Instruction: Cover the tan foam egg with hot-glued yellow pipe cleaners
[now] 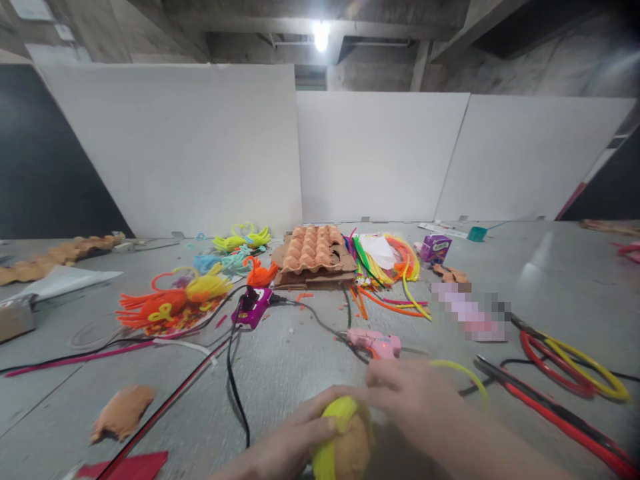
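Note:
Low in the middle, my left hand [300, 427] grips a tan, rounded piece [353, 448] that looks like an egg-carton cup. Fuzzy yellow pipe cleaner [325, 457] wraps around its top and left side. My right hand [417, 397] is closed against the top right of the piece, fingertips pinched. A loose yellow strand [467, 372] comes out from behind that hand and curves right, so the pinch appears to be on the pipe cleaner; the fingertips are partly blurred. Just beyond the right hand lies a pink glue gun [374, 341] with a small red light.
An egg tray [313, 248] lies on cardboard at the back, beside bundled pipe cleaners [380, 257]. Finished-looking fuzzy figures [170, 303] sit left. Cables run from a purple power adapter [251, 308]. Red-handled scissors [555, 413] and yellow-and-red handles [575, 360] lie right.

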A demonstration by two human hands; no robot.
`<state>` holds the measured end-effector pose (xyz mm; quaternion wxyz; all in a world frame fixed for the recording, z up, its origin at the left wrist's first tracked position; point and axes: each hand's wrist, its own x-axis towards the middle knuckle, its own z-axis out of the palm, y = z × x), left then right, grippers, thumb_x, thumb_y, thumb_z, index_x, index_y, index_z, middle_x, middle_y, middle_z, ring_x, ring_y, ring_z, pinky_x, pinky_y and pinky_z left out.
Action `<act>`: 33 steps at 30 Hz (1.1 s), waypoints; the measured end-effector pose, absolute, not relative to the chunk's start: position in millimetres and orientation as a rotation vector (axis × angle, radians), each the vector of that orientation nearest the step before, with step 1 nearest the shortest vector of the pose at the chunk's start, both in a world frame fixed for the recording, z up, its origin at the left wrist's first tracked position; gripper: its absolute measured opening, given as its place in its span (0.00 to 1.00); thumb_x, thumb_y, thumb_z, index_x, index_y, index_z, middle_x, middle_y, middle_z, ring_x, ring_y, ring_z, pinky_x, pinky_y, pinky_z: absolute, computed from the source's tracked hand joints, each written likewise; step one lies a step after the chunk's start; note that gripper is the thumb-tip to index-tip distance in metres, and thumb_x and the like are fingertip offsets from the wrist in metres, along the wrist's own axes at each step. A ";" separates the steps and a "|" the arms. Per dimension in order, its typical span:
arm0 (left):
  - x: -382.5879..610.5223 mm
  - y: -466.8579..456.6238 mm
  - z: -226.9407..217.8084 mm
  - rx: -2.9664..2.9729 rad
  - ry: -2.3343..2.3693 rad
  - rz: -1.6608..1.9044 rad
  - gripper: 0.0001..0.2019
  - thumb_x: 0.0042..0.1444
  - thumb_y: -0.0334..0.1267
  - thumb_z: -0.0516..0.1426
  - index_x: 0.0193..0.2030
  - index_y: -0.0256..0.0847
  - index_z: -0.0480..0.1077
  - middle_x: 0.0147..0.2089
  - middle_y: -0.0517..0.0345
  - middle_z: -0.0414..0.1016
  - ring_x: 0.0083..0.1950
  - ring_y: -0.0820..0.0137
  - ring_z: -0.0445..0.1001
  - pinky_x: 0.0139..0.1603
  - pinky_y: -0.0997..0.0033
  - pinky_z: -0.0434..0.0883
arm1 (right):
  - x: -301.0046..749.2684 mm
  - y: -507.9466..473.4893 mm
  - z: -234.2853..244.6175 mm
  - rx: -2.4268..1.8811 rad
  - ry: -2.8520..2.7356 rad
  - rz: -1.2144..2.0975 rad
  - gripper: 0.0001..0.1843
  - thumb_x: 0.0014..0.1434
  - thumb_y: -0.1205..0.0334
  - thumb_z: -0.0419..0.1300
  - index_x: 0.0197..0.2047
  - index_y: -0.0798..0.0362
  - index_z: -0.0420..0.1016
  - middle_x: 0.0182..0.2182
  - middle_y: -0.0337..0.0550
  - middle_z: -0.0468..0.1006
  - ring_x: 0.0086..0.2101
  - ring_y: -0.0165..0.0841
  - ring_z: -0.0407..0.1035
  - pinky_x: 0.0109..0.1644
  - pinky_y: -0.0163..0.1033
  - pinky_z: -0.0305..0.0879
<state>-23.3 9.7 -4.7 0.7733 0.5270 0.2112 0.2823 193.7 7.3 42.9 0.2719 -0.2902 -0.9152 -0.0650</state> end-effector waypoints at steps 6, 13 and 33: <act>-22.6 9.0 -5.3 1.150 0.424 0.632 0.26 0.55 0.54 0.60 0.56 0.41 0.69 0.48 0.50 0.73 0.51 0.57 0.69 0.50 0.61 0.60 | 188.6 2.7 37.0 -0.821 -2.446 -0.213 0.16 0.68 0.68 0.44 0.44 0.47 0.72 0.27 0.36 0.72 0.25 0.30 0.64 0.26 0.37 0.49; -24.7 8.8 -11.2 1.135 0.465 0.603 0.23 0.50 0.51 0.64 0.51 0.43 0.71 0.42 0.56 0.73 0.44 0.62 0.70 0.45 0.67 0.60 | 187.5 -4.2 36.0 -0.834 -2.505 -0.216 0.12 0.60 0.71 0.54 0.46 0.50 0.69 0.30 0.37 0.73 0.27 0.31 0.64 0.27 0.38 0.48; -28.0 8.0 -1.9 1.478 0.567 0.709 0.15 0.64 0.39 0.48 0.52 0.39 0.70 0.49 0.51 0.72 0.54 0.57 0.66 0.58 0.56 0.57 | 177.7 -10.5 40.1 -0.876 -2.448 -0.351 0.08 0.56 0.69 0.62 0.41 0.54 0.72 0.25 0.35 0.73 0.23 0.31 0.61 0.25 0.37 0.52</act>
